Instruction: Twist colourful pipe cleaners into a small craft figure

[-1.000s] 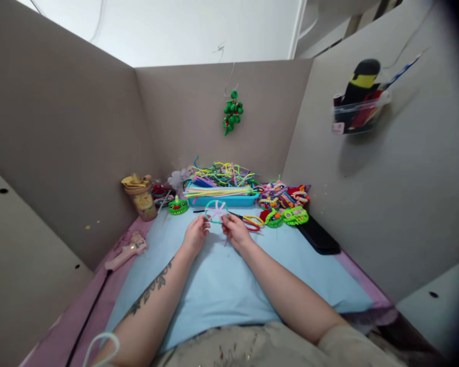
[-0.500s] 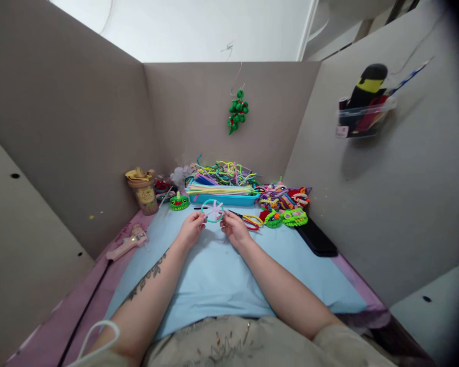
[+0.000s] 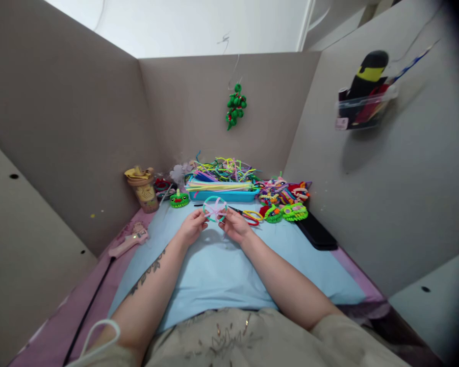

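Observation:
Between my two hands is a pipe cleaner ring [image 3: 215,198], teal around the rim with pale pink spokes crossing inside it. My left hand [image 3: 194,225] pinches its left side between thumb and fingers. At the right side, my right hand [image 3: 235,225] has its fingers closed on the same ring. The ring is held up above the blue sheet [image 3: 222,275], facing me. Just behind my right hand lie scissors [image 3: 253,218] with red and yellow handles, their blades partly hidden.
A blue tray [image 3: 224,195] heaped with pipe cleaners stands at the back. Colourful pipe cleaner figures [image 3: 295,211] and a black case [image 3: 316,234] lie right. A pink glue gun [image 3: 129,243] with a black cord and a lidded cup [image 3: 146,195] are left. Grey panels enclose the table.
The ring is tilted a little differently and slightly higher, its pink spokes now forming a clearer cross. Both hands keep their hold. The whole view has shifted slightly.

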A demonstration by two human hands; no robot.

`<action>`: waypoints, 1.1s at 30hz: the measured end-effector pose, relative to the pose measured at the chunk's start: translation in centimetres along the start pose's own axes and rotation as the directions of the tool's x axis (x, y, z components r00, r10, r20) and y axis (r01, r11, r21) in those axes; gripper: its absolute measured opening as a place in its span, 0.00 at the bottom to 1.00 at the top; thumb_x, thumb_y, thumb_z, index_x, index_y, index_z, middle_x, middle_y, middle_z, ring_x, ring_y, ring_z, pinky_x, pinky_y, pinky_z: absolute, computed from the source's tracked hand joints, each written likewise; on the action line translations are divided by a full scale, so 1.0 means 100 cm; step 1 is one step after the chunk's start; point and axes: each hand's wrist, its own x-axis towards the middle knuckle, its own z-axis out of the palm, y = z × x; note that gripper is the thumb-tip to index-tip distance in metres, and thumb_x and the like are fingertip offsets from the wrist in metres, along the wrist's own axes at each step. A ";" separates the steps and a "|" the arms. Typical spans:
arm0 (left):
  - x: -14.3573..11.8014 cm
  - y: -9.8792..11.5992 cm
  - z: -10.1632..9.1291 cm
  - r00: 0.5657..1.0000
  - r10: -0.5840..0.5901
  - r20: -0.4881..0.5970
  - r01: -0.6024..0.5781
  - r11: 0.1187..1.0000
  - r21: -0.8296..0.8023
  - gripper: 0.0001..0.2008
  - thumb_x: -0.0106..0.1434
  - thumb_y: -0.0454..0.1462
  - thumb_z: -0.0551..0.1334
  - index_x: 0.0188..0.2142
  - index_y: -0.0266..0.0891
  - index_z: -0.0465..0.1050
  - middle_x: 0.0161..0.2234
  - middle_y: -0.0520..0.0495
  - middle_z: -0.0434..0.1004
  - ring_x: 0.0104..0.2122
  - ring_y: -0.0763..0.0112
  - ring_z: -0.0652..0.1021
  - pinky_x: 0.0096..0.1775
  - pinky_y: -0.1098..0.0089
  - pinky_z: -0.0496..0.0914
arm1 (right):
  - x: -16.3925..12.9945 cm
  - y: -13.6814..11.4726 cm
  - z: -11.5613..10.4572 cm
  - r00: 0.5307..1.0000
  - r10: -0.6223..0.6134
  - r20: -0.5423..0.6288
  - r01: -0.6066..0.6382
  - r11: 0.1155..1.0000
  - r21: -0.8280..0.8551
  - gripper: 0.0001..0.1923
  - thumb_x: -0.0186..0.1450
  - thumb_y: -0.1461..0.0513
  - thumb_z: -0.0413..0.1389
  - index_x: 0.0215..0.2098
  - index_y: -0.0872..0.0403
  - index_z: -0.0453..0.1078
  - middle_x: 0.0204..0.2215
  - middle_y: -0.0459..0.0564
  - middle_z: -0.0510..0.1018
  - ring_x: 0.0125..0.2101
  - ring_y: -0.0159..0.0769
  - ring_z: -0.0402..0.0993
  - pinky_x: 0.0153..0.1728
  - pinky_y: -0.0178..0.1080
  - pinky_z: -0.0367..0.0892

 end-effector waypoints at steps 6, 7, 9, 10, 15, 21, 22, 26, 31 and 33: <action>-0.002 0.001 0.002 1.000 0.012 0.026 -0.011 0.999 -0.051 0.13 0.47 0.40 0.69 0.30 0.37 0.70 0.28 0.51 0.68 0.27 0.78 0.68 0.29 0.76 0.60 | 0.002 0.004 -0.003 1.000 -0.002 0.008 0.002 0.999 0.032 0.11 0.48 0.64 0.64 0.28 0.53 0.67 0.25 0.42 0.73 0.25 0.27 0.68 0.25 0.30 0.62; -0.003 0.002 0.002 0.999 0.023 0.028 -0.022 0.998 -0.056 0.14 0.46 0.40 0.69 0.31 0.37 0.70 0.28 0.51 0.68 0.27 0.78 0.68 0.29 0.76 0.61 | 0.002 0.005 -0.003 1.000 0.003 0.017 -0.003 1.000 0.024 0.11 0.48 0.64 0.63 0.29 0.53 0.67 0.25 0.42 0.73 0.26 0.27 0.68 0.25 0.31 0.62; -0.003 0.003 0.002 0.998 0.044 0.041 -0.041 0.997 -0.068 0.15 0.46 0.41 0.69 0.32 0.38 0.70 0.30 0.50 0.69 0.29 0.76 0.69 0.31 0.75 0.62 | 0.001 0.006 -0.003 0.999 0.017 0.038 -0.017 1.000 0.006 0.11 0.49 0.63 0.63 0.29 0.52 0.67 0.26 0.43 0.73 0.26 0.28 0.68 0.25 0.31 0.63; -0.004 0.004 0.003 0.997 0.045 0.056 -0.041 0.997 -0.073 0.16 0.46 0.41 0.69 0.34 0.39 0.70 0.31 0.50 0.69 0.31 0.75 0.70 0.32 0.75 0.62 | 0.001 0.006 -0.003 0.999 0.021 0.046 -0.021 1.000 0.000 0.11 0.49 0.63 0.63 0.29 0.53 0.68 0.26 0.43 0.73 0.27 0.29 0.68 0.25 0.31 0.63; -0.001 0.006 0.002 0.997 -0.001 0.076 0.007 0.996 -0.085 0.18 0.50 0.47 0.65 0.35 0.38 0.71 0.35 0.46 0.71 0.32 0.73 0.71 0.32 0.73 0.64 | 0.001 0.000 -0.003 1.000 0.019 0.017 -0.019 0.999 -0.040 0.09 0.48 0.63 0.62 0.27 0.53 0.68 0.25 0.44 0.72 0.25 0.28 0.67 0.24 0.31 0.61; 0.002 0.005 -0.003 1.000 -0.022 0.014 0.023 0.997 -0.068 0.11 0.50 0.41 0.64 0.29 0.36 0.71 0.28 0.48 0.70 0.29 0.74 0.70 0.32 0.73 0.64 | 0.001 -0.006 -0.005 0.999 -0.021 0.044 0.028 0.988 -0.152 0.09 0.47 0.61 0.62 0.22 0.55 0.66 0.22 0.44 0.70 0.22 0.27 0.64 0.24 0.31 0.59; 0.002 0.006 -0.003 1.000 -0.023 0.020 0.025 0.997 -0.077 0.10 0.49 0.40 0.64 0.29 0.36 0.71 0.28 0.48 0.69 0.28 0.74 0.70 0.32 0.73 0.64 | 0.001 -0.006 -0.005 0.998 -0.023 0.054 0.032 0.985 -0.172 0.09 0.48 0.61 0.62 0.22 0.55 0.67 0.22 0.44 0.70 0.22 0.27 0.63 0.24 0.31 0.59; -0.001 0.008 0.000 0.999 -0.004 0.038 0.008 0.995 -0.100 0.08 0.50 0.38 0.64 0.26 0.35 0.70 0.26 0.49 0.68 0.27 0.75 0.68 0.31 0.73 0.63 | 0.003 -0.004 -0.006 1.000 0.012 0.028 -0.007 0.981 -0.192 0.10 0.50 0.57 0.60 0.24 0.54 0.68 0.21 0.43 0.70 0.22 0.28 0.63 0.24 0.31 0.59; -0.002 0.008 0.003 0.999 -0.014 0.051 0.016 0.998 -0.057 0.09 0.49 0.39 0.65 0.27 0.35 0.70 0.25 0.50 0.68 0.26 0.75 0.68 0.31 0.73 0.63 | 0.003 -0.004 -0.005 0.999 0.048 -0.001 -0.047 0.987 -0.152 0.09 0.52 0.56 0.58 0.24 0.54 0.67 0.20 0.43 0.69 0.22 0.29 0.62 0.25 0.32 0.59; -0.002 0.007 0.003 0.997 -0.032 0.066 0.034 0.999 -0.032 0.10 0.49 0.40 0.65 0.27 0.35 0.71 0.26 0.50 0.69 0.26 0.74 0.69 0.31 0.72 0.63 | 0.002 -0.005 -0.003 0.999 0.033 0.016 -0.030 0.987 -0.159 0.07 0.50 0.59 0.59 0.22 0.54 0.66 0.19 0.43 0.68 0.21 0.28 0.61 0.25 0.32 0.58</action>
